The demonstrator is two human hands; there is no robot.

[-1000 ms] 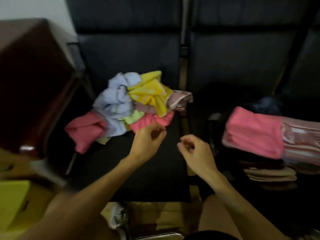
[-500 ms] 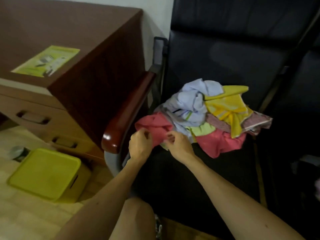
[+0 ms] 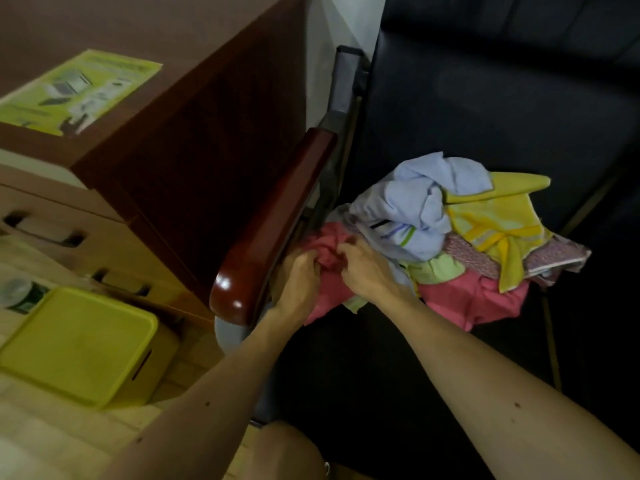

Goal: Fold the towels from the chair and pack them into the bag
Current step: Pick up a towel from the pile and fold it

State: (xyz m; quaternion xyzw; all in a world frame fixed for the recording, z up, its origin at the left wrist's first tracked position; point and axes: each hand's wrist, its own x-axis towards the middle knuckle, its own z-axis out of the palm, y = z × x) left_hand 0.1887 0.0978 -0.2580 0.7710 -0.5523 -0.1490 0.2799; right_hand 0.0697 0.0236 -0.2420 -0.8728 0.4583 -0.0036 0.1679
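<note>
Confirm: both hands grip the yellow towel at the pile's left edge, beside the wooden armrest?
No. The head view shows the left hand and right hand gripping the pink towel there, beside the wooden armrest; the yellow towel lies untouched farther right.

Both hands (image 3: 300,277) (image 3: 365,271) around pink towel (image 3: 327,297) on chair (image 3: 346,375)

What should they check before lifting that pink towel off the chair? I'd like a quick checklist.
1. Left hand grips the pink towel: ok.
2. Right hand grips it too: ok.
3. Pink towel free of the pile: not ok, the light blue towel seems to overlap its far edge.
4. Bare chair seat in front for folding: ok.
5. Bag ready nearby: cannot tell, it is not in view.
</note>
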